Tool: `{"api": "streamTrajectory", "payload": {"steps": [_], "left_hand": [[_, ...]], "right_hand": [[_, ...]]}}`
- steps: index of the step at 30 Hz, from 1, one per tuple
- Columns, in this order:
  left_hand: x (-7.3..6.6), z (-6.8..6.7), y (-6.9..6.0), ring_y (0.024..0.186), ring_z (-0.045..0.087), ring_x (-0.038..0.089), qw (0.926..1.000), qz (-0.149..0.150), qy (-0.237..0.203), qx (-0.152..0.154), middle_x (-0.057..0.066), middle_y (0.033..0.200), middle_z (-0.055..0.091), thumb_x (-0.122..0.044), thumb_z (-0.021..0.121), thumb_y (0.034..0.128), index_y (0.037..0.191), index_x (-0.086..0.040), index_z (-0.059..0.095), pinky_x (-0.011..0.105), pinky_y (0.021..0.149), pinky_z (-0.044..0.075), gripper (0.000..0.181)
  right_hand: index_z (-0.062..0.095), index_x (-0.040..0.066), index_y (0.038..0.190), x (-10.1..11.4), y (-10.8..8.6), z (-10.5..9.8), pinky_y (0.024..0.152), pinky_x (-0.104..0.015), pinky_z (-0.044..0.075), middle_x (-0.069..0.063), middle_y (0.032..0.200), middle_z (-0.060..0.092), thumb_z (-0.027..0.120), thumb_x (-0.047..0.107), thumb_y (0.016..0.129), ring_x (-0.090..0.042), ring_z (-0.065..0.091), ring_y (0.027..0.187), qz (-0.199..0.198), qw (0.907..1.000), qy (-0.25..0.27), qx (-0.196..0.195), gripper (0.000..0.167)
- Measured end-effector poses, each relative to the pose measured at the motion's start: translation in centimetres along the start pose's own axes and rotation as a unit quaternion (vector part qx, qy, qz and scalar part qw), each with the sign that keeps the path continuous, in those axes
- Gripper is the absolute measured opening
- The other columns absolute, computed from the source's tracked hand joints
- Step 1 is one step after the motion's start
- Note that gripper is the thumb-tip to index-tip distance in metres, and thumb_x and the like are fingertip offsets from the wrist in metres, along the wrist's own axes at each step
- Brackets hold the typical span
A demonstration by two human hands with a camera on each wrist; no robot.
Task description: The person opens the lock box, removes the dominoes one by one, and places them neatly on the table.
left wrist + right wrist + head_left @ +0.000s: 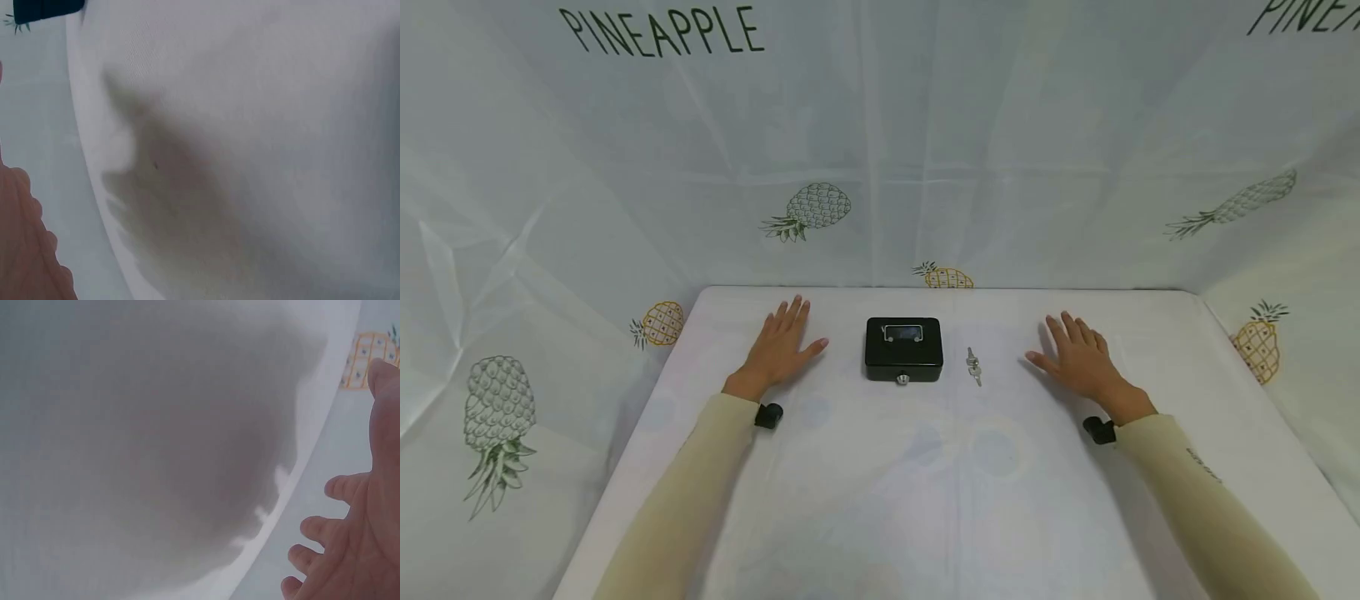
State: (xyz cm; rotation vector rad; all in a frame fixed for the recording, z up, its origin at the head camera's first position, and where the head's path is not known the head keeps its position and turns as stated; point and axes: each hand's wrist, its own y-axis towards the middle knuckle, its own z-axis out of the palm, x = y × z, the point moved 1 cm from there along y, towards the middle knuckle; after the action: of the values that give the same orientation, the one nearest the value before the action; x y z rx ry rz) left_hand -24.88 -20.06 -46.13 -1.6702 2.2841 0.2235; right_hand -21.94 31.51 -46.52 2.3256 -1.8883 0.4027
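Between the left hand and right hand, fingers spread and empty, lie a box and keys. Handling seems unstarted; touching either would call for reaching inward.

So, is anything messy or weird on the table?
Nothing stands out on the white table. The black box sits straight, its lid looks shut, and the small keys lie beside it. I see no spill or damage.

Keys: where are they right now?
In the head view, the keys lie on the white table, just right of the black lockbox, between it and the right hand.
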Motion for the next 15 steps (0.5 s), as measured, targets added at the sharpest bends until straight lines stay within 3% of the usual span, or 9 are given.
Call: {"api": "streamTrajectory", "payload": {"steps": [7,15], "left_hand": [[-1.0,0.3,-0.1,0.163,0.000,0.041,0.9999,0.006,0.006,0.009,0.016,0.178,-0.002,-0.059,0.052,0.1058,0.169,-0.002,0.006,0.055,0.134,-0.002,0.097],[-1.8,1.0,0.0,0.163,0.002,0.040,0.9994,0.029,0.014,0.010,0.016,0.178,0.001,-0.063,0.057,0.1010,0.170,-0.003,0.008,0.055,0.135,0.000,0.104]], "right_hand": [[0.023,-0.011,0.162,2.3,0.2,0.7,0.122,-0.077,0.014,-0.041,0.167,0.013,0.059,0.045,0.107,-0.063,0.012,0.152,-0.021,0.9997,-0.008,-0.007,0.086],[0.024,-0.009,0.162,4.0,0.6,1.5,0.123,-0.076,0.016,-0.039,0.168,0.016,0.060,0.047,0.107,-0.061,0.015,0.153,-0.034,0.9992,-0.014,-0.013,0.087]]}}
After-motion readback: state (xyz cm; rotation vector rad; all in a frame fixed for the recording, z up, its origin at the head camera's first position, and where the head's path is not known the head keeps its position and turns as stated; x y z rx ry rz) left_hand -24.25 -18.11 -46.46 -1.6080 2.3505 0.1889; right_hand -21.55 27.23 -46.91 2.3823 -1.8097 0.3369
